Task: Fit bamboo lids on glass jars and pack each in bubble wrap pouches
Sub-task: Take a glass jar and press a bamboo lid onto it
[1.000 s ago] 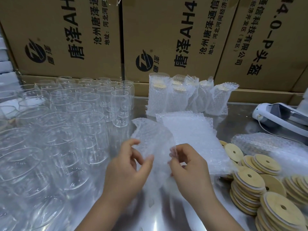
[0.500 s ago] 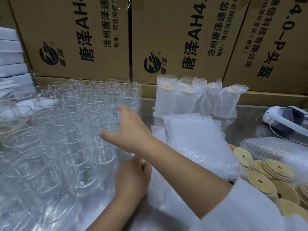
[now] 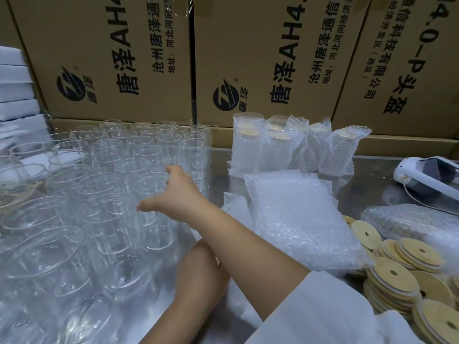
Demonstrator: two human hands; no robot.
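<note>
Several empty glass jars stand packed together on the left half of the table. My right hand reaches across to them, thumb and fingers spread around one jar at the cluster's right edge. Its forearm crosses over my left hand, hiding the left fingers. A loose bubble wrap pouch lies behind my arms. A stack of flat pouches lies in the middle. Bamboo lids with centre holes are piled at the right. Several wrapped, lidded jars stand at the back.
Printed cardboard boxes wall off the back. White foam sheets are stacked at far left. A white handheld device with a cable lies at the right on the metal table, near another pouch bundle.
Both hands were pinching a pouch. My right hand let go, swung left over the left arm and now sits around a jar. My left hand stayed low by the pouch.
</note>
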